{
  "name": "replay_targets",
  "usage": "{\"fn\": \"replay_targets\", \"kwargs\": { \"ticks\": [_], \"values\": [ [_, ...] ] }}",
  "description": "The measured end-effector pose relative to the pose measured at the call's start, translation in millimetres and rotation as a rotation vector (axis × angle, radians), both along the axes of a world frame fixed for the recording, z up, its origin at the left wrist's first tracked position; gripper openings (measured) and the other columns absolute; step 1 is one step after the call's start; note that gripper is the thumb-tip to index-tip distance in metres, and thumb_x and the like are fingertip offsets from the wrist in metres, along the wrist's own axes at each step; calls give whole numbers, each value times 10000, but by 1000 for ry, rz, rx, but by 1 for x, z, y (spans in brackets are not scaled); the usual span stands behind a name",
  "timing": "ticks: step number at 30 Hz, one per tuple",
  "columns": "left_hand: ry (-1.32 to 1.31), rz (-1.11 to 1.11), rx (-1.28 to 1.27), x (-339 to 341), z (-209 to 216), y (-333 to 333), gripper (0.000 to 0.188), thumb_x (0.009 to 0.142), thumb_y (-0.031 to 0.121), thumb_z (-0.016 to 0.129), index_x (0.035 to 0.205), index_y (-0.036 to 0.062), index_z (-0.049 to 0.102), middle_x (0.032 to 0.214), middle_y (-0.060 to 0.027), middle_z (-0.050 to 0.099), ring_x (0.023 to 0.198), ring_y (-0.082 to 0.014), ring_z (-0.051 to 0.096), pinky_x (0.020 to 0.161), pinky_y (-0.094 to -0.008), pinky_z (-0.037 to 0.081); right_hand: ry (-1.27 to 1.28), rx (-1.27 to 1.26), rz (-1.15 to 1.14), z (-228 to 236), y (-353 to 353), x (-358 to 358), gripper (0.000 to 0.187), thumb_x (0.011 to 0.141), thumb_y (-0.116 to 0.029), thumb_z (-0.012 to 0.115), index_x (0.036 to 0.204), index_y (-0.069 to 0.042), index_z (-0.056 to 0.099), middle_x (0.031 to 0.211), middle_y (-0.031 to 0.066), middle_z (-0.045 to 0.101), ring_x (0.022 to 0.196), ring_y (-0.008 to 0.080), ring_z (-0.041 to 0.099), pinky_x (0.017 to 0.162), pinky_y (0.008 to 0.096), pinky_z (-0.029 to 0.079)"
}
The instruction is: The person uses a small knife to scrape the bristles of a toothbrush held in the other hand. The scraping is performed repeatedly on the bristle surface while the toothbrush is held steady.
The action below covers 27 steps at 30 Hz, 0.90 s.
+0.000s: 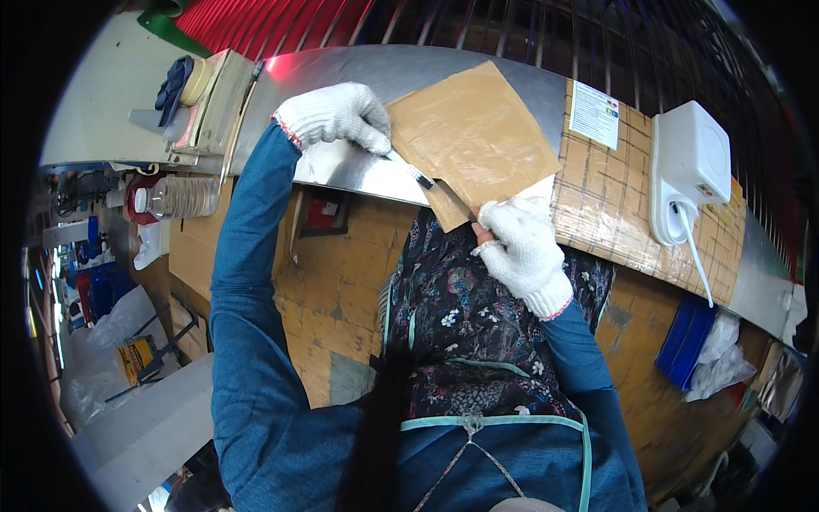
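Observation:
A square brown sheet (473, 128), like cardboard covered in glossy tape, lies tilted over the metal table's near edge. My left hand (337, 118), in a white knitted glove, is at its left corner, thumb and fingers closed on a slim white thing with a dotted, black-tipped end (420, 177); its kind is not clear. My right hand (522, 252), also gloved but with a bare fingertip showing, grips the sheet near its lower corner. A narrow brown flap (447, 210) sticks out there, with a dark gap between it and the sheet. The right fingers partly hide that corner.
On the right, a white device (695, 154) with a cable stands on a taped cardboard board (610, 200) beside a printed sheet (595, 115). Metal bars (478, 26) run behind the table. A box (223, 102) with tape rolls stands left, above a clear bottle (189, 197).

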<state>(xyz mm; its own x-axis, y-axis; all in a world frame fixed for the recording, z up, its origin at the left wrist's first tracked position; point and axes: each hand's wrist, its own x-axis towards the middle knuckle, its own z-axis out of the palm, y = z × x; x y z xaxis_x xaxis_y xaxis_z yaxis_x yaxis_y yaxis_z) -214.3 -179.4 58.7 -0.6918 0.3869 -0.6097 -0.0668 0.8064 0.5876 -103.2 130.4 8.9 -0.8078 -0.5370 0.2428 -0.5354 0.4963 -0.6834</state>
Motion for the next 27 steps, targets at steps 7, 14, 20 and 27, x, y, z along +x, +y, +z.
{"fn": "replay_targets", "kwargs": {
  "ticks": [7,14,20,27],
  "values": [
    [28,51,-19,3,-2,-1,320,719,215,868,938,5,767,772,-68,723,715,-148,630,704,-315,510,26,2,-22,-2,-1,1,101,796,-85,674,871,-84,606,722,107,613,752,322,616,681,427,464],
    [79,8,-2,5,-2,-2,327,720,239,862,933,9,767,779,-73,725,729,-155,637,729,-318,514,49,50,-9,1,0,0,88,784,-99,644,851,-109,586,705,90,598,770,301,600,678,423,476],
    [87,-1,-42,5,-1,0,324,722,240,859,928,8,767,779,-77,724,730,-153,637,728,-320,516,19,67,-19,2,-1,0,86,764,-106,647,818,-118,581,709,73,608,762,286,598,685,414,476],
    [49,11,-12,3,-2,-1,311,723,230,861,928,14,770,772,-60,722,718,-142,626,711,-309,509,30,46,-20,1,-1,1,93,755,-102,647,821,-116,582,717,70,610,780,281,605,679,408,482]
  ]
}}
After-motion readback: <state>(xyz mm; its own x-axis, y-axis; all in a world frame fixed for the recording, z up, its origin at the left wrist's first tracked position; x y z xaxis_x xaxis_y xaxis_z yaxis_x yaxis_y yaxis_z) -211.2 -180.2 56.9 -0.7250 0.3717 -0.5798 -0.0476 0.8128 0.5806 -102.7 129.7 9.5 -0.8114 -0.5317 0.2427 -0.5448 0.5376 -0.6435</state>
